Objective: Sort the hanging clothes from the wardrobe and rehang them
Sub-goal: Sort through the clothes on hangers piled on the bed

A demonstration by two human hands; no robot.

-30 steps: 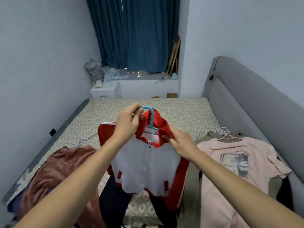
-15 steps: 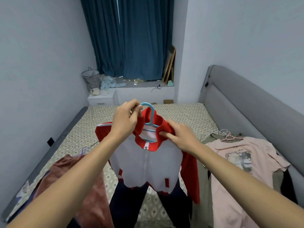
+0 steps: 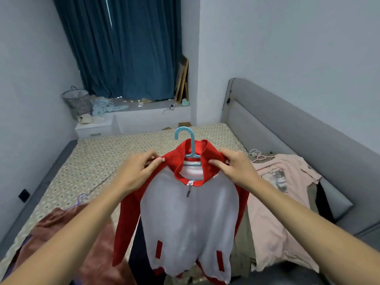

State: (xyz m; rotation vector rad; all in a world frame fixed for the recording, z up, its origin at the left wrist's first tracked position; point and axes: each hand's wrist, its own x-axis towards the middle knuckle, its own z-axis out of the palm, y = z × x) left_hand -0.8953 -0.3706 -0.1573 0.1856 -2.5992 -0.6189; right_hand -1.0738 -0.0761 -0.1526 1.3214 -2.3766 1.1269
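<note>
We hold the red-and-white jacket (image 3: 189, 219) up on its blue hanger (image 3: 190, 150), above the bed (image 3: 98, 161). L hand (image 3: 136, 173) pinches the jacket's shoulder; R hand (image 3: 234, 167) grips fabric beside the collar. Pink T-shirt (image 3: 275, 206) lies right of jacket.

The jacket (image 3: 190, 219) at six o'clock looked like soft matt fleece, white in the body with red cloth at collar and sleeves, and a small dull metal zip pull. Its hanger (image 3: 188, 145) was smooth light-blue plastic with a slight sheen. At eight o'clock lay a rust-brown garment (image 3: 67, 233) with a plush, velvety nap; at four o'clock a pink T-shirt (image 3: 275, 212) of thin matt knit. The bed sheet (image 3: 86, 167) was flat printed cloth. The headboard (image 3: 287, 124) at three o'clock wore smooth grey upholstery. The curtain (image 3: 127, 48) at twelve o'clock was heavy matt teal fabric.
</note>
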